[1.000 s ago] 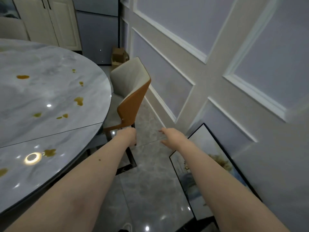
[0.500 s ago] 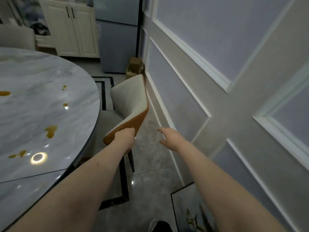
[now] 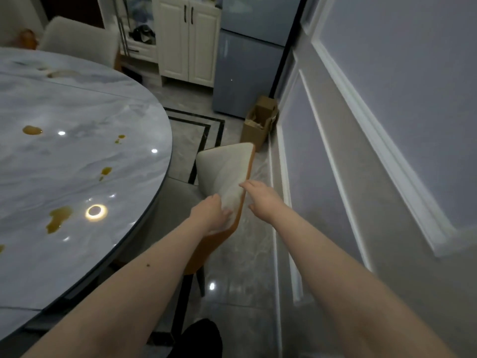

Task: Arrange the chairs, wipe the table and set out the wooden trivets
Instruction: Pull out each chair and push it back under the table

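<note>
A chair with a cream front and an orange back stands between the round marble table and the wall, its seat partly under the table edge. My left hand grips the near corner of its backrest, fingers over the cream face. My right hand reaches to the backrest's top edge with straight fingers, the fingertips at the orange rim. Yellow-brown spills dot the tabletop. No trivets or cloth are in view.
A second cream chair stands at the table's far side. A cardboard box sits by the panelled wall, beside a grey fridge and white cabinet doors. The gap of tiled floor beside the wall is narrow.
The view has swung up and left along the wall. The chair's backrest has turned edge-on with my left hand on it, and my right hand has come in to its top edge.
</note>
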{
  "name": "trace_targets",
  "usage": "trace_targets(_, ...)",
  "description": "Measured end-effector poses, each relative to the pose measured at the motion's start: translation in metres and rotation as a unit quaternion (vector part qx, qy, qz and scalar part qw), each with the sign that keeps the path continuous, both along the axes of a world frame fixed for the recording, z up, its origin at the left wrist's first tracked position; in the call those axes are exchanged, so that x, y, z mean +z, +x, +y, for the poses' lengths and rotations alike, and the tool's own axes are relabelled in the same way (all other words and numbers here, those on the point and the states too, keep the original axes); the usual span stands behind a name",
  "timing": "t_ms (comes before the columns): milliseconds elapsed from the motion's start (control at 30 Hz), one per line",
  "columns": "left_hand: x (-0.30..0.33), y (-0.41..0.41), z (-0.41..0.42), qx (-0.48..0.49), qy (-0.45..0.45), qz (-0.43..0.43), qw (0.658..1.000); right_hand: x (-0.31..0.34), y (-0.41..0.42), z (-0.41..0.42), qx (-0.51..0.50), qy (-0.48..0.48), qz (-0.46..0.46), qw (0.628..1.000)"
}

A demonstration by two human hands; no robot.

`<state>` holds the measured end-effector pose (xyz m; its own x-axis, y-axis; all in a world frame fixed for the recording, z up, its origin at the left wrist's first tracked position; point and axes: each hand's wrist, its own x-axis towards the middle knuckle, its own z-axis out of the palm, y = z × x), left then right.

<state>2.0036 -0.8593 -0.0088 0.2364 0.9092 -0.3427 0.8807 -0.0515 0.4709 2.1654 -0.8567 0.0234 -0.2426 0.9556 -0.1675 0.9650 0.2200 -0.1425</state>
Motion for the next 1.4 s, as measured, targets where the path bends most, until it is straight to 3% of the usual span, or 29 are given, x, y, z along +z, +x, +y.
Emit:
trace_targets(200, -0.013, 0.019, 0.050, 0.001, -0.081, -0.034, 0.996, -0.010, 0.010, 0.078, 0.086, -0.028, -0.087, 0.992)
trace_targets(333, -0.024, 0.026, 0.068, 0.014, -0.127, -0.041, 0.991, -0.008, 0.002, 0.127, 0.147, -0.092, -0.187, 0.967)
trace_targets(467, -0.032, 0.036, 0.080, 0.044, -0.177, -0.059, 0.981, -0.018, -0.018, 0.170, 0.211, -0.198, -0.303, 0.908)
trace_targets(567, -0.030, 0.041, 0.089, 0.057, -0.211, -0.048, 0.975, -0.030, -0.029, 0.190, 0.278, -0.269, -0.377, 0.842)
trace_targets(633, -0.027, 0.046, 0.094, 0.080, -0.231, -0.028, 0.969, -0.032, -0.034, 0.196, 0.326, -0.267, -0.425, 0.801)
trace_targets(867, -0.023, 0.075, 0.092, 0.165, -0.233, 0.008, 0.958, -0.043, -0.030, 0.218, 0.462, -0.309, -0.396, 0.731)
trace_targets(1033, -0.025, 0.075, 0.088, 0.171, -0.229, 0.013, 0.958, -0.053, -0.019, 0.227, 0.513, -0.301, -0.334, 0.731)
trace_targets(1200, -0.034, 0.075, 0.071, 0.185, -0.204, 0.040, 0.960, -0.054, 0.004, 0.222, 0.554, -0.210, -0.243, 0.768)
trace_targets(1400, -0.035, 0.077, 0.054, 0.196, -0.166, 0.082, 0.963, -0.056, -0.001, 0.216, 0.575, -0.153, -0.296, 0.747)
